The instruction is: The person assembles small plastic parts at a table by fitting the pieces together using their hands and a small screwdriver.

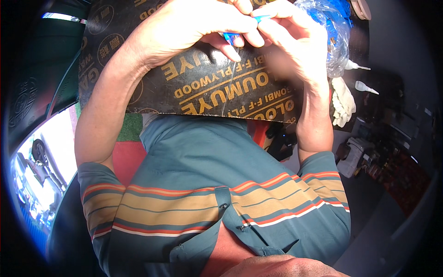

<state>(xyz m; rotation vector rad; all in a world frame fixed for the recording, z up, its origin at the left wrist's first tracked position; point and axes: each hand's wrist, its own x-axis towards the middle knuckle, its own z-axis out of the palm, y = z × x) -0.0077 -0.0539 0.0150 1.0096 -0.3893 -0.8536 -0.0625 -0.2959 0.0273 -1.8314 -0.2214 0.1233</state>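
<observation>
Both hands are together at the top of the view, above the dark board. My left hand (207,21) is closed, with a small blue plastic piece (231,37) between its fingers. In my right hand (293,34), thumb and fingers pinch a small light-blue tip (262,18) close against the left fingertips. Whether the two blue bits belong to one part cannot be made out, since fingers cover most of it. Just right of my right hand lies a clear plastic bag (337,48) holding blue pieces.
The black plywood board (207,92) with yellow print spans the space before my lap. Beyond my right forearm are a pale knitted glove (342,102) and two white nozzle tips (357,65). Papers (351,156) and cluttered shelving show in shadow at the right.
</observation>
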